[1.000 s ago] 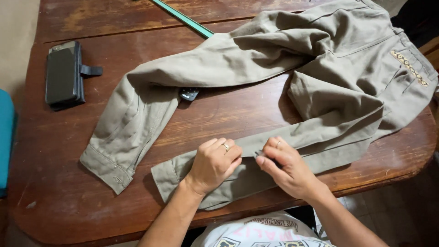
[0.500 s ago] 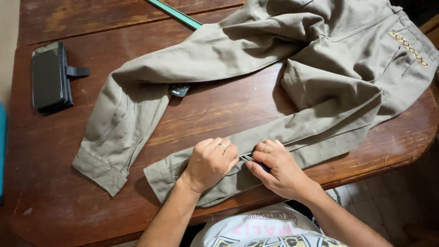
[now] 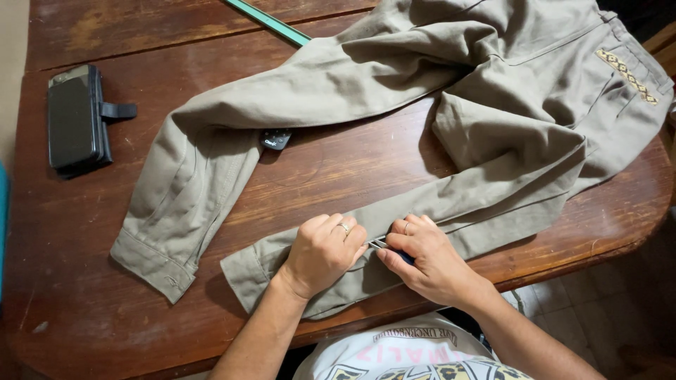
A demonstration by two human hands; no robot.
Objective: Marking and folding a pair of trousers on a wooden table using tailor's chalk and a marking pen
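Observation:
A pair of khaki trousers point(image 3: 394, 77) lies spread over a dark wooden table point(image 3: 317, 176), legs pointing left. My left hand point(image 3: 325, 252) presses and pinches the near trouser leg point(image 3: 486, 204) close to its seam. Right beside it, my right hand point(image 3: 431, 259) grips a small tool point(image 3: 389, 248) with a thin metal tip and a dark blue handle, its point against the fabric between my two hands. Both hands wear a ring.
A black phone in a wallet case point(image 3: 76, 119) rests at the table's far left. A small black object point(image 3: 276, 138) peeks from under the upper leg. A green ruler-like strip point(image 3: 271, 21) lies at the back. The table edge point(image 3: 620, 246) curves near right, floor below.
The view has shifted a little, so the trousers and phone sit slightly differently in frame. My hands have stayed on the near leg, drawing closer together over the small tool.

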